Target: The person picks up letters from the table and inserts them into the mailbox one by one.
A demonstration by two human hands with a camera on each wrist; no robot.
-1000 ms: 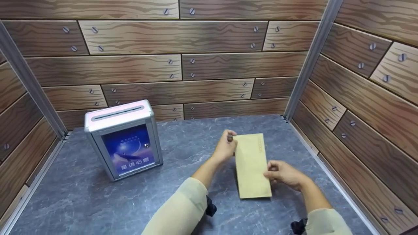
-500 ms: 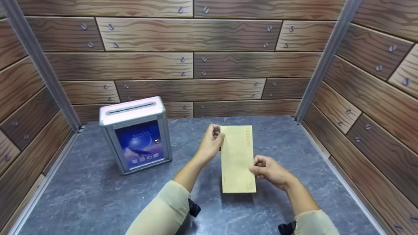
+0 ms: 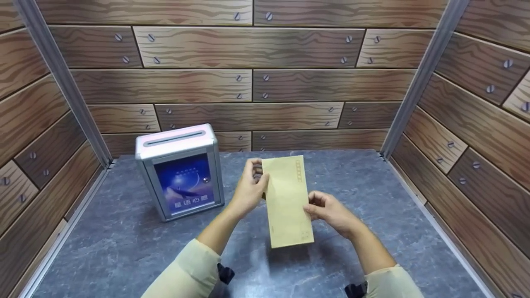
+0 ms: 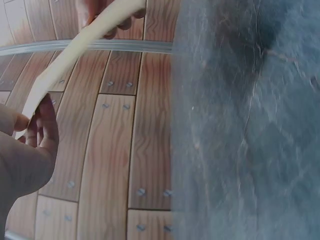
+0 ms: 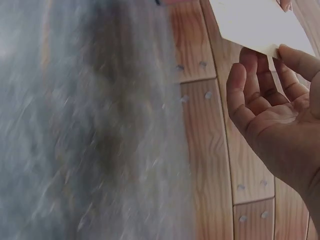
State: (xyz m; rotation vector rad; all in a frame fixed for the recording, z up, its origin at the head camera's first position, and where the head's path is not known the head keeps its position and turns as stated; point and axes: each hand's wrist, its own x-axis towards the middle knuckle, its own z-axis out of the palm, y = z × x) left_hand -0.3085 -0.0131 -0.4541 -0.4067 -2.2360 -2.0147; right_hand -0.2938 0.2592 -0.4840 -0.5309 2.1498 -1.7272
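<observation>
A long tan paper envelope (image 3: 287,203) with a column of small printed squares is held up above the table, tilted slightly. My left hand (image 3: 250,186) pinches its upper left edge, thumb in front and fingers behind. On the lower right edge, my right hand (image 3: 333,213) pinches it between thumb and fingers. Seen edge-on in the left wrist view, the envelope (image 4: 75,50) bows a little between both hands. In the right wrist view its edge (image 5: 250,30) sits between thumb and fingertips, the other fingers curling loosely underneath.
Left of the hands stands a silver-framed box (image 3: 180,171) with a narrow slot (image 3: 174,138) in its top, a blue picture front and a small lock. Wood-patterned walls with metal corner posts enclose the dark marbled table (image 3: 103,248) at the back and sides.
Both hands have carried the envelope left, nearer the box, and tipped it slightly. The head view has shifted, so the box appears farther right.
</observation>
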